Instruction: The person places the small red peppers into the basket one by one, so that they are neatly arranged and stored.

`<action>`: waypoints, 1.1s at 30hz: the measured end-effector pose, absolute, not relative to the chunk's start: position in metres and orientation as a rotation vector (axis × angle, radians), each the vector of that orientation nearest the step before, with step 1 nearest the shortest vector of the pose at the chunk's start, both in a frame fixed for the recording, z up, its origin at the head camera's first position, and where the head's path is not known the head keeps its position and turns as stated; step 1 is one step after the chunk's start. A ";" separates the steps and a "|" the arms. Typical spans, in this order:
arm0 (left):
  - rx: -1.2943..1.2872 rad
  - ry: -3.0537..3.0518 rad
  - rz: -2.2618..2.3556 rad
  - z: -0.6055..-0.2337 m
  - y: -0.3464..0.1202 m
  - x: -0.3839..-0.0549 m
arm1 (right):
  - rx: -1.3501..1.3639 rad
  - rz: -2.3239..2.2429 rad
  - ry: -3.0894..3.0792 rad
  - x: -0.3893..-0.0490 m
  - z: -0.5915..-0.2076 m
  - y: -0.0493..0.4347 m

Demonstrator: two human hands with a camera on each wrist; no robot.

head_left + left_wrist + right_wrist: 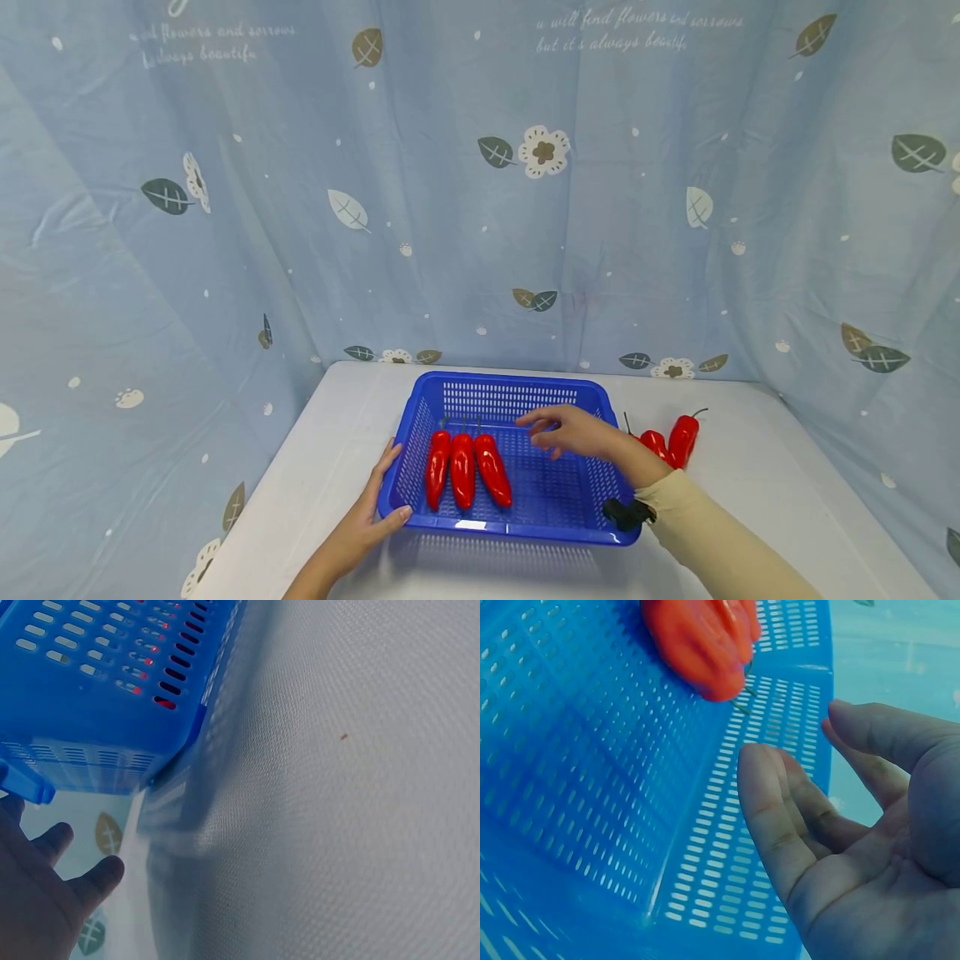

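Three red peppers (462, 472) lie side by side in the left half of a blue plastic basket (510, 528). My left hand (367, 517) holds the basket's near left corner, thumb over the rim and fingers along the outer side. Two of its fingers (97, 881) spread away from the wall in the left wrist view. Over the right half of the basket hovers my right hand (573, 431), fingers loosely bent and nothing in them. In the right wrist view, red peppers (705, 645) appear beyond its fingertips.
More red peppers (683, 440) lie on the white table (757, 467) right of the basket, partly hidden by my right forearm. A blue patterned curtain (450, 208) hangs behind the table and along both sides. A black strap (628, 513) is on my right wrist.
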State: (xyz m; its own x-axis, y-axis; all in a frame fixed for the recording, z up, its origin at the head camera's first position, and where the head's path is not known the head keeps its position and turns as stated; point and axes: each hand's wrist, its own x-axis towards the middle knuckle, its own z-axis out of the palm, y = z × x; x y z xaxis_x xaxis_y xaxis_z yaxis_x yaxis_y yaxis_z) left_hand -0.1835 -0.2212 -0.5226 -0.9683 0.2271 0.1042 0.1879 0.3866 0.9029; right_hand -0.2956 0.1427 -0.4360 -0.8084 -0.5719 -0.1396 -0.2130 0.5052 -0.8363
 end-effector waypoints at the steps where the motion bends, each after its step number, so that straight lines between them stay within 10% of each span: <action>1: 0.386 2.587 1.675 -0.523 -0.221 -0.184 | -0.654 -1.223 2.355 -0.295 -0.436 0.143; 33: 0.380 2.574 1.682 -0.526 -0.223 -0.185 | -0.625 -1.245 2.384 -0.290 -0.428 0.177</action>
State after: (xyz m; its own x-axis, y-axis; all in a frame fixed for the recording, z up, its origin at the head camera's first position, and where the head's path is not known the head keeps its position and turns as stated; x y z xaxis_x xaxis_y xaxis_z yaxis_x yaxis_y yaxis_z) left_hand -0.1847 -0.2227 -0.5261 -0.9690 0.2271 0.0974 0.1804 0.3807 0.9069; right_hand -0.2902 0.1766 -0.4278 -0.8297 -0.5443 -0.1239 -0.2093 0.5091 -0.8348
